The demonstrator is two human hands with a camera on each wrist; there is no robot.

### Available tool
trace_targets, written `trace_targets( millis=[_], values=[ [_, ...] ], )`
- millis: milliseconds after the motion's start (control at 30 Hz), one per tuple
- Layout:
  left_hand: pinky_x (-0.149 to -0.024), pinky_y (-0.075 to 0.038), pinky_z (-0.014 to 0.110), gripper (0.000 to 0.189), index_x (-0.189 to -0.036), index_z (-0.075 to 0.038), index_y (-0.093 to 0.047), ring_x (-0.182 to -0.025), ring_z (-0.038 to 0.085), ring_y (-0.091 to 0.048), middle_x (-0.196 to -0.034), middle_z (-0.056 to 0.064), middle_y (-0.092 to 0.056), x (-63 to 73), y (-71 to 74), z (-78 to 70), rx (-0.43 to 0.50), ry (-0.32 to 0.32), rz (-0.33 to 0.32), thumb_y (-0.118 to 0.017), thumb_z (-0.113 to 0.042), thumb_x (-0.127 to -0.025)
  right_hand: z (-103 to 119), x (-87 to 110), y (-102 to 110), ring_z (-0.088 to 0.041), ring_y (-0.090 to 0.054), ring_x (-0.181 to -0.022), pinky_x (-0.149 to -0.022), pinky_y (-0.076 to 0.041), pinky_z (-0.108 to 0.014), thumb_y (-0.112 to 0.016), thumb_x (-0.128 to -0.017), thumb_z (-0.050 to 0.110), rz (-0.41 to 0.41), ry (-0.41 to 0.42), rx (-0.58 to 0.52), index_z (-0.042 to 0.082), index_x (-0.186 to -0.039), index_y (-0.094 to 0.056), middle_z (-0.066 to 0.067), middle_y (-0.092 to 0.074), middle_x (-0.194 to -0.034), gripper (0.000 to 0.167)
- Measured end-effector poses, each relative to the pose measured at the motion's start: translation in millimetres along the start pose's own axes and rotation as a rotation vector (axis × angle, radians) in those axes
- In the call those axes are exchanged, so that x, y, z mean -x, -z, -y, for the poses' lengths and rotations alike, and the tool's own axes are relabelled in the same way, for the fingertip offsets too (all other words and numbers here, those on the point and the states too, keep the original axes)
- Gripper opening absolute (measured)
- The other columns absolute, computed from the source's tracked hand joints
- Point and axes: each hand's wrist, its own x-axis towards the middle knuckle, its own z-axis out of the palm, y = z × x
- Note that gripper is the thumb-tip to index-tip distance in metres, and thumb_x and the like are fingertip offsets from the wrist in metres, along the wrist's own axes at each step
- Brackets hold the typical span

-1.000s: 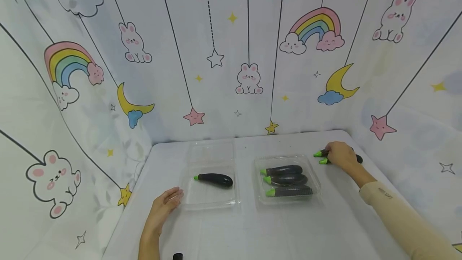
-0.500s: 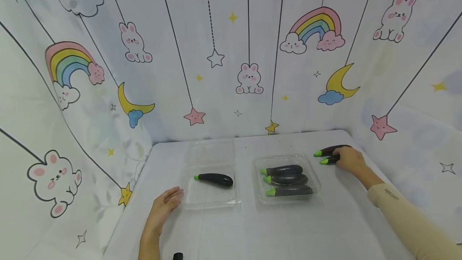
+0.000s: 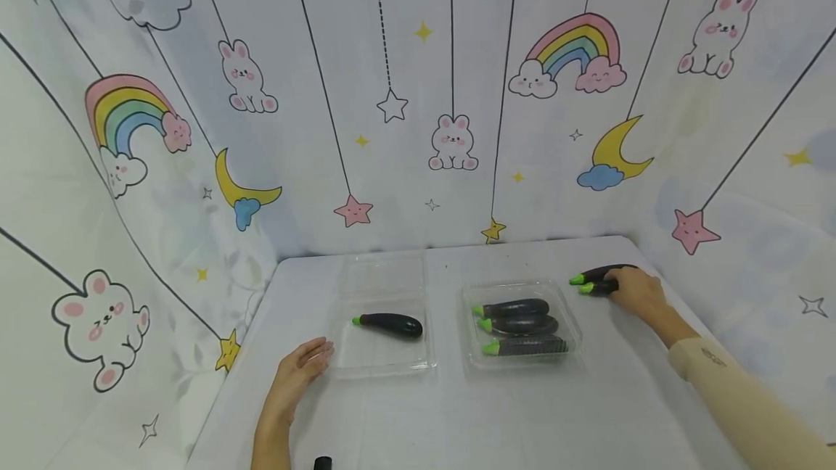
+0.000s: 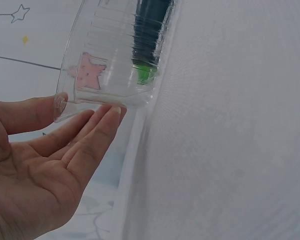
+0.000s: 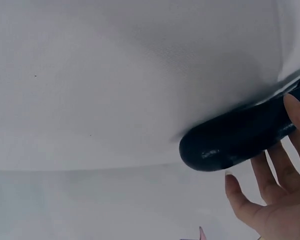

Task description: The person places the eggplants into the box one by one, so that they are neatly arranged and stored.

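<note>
My left hand (image 3: 299, 376) is at the near left corner of a clear plastic box (image 3: 382, 367); in the left wrist view its thumb lies at the rim and its fingertips touch the wall. One eggplant (image 3: 392, 324) with a green stem end lies inside that box, whose lid (image 3: 383, 272) is folded back. At the far right, my right hand (image 3: 636, 294) holds an eggplant (image 5: 240, 132) between thumb and fingers. Close behind it lies another eggplant (image 3: 604, 271), partly hidden by the hand.
A second clear plastic box (image 3: 520, 363) stands right of the first, with three eggplants (image 3: 517, 326) inside. A small black object (image 3: 323, 463) shows at the bottom edge. A patterned cloth (image 3: 398, 165) hangs behind the white table (image 3: 457, 419).
My right hand has shifted right along the loose eggplants, uncovering more of their green ends, then stayed almost in place. My left hand keeps its place at the box.
</note>
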Motion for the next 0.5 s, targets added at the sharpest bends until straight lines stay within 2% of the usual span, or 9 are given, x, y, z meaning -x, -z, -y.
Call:
trace_targets(
  millis=[500],
  values=[
    [-0.102,-0.054,0.024,0.051,-0.152,0.008,-0.044,-0.142,0.038,-0.051,-0.151,0.027,-0.052,-0.6,-0.3,0.4,0.008,-0.011,0.007,-0.057,-0.007,-0.106,12,8.1,8,-0.060,-0.060,-0.113,-0.081,-0.050,-0.075,-0.072,-0.091,0.012,-0.073,0.009,-0.042,-0.005,-0.123,-0.069,-0.037,-0.065,-0.123,0.037]
  ],
)
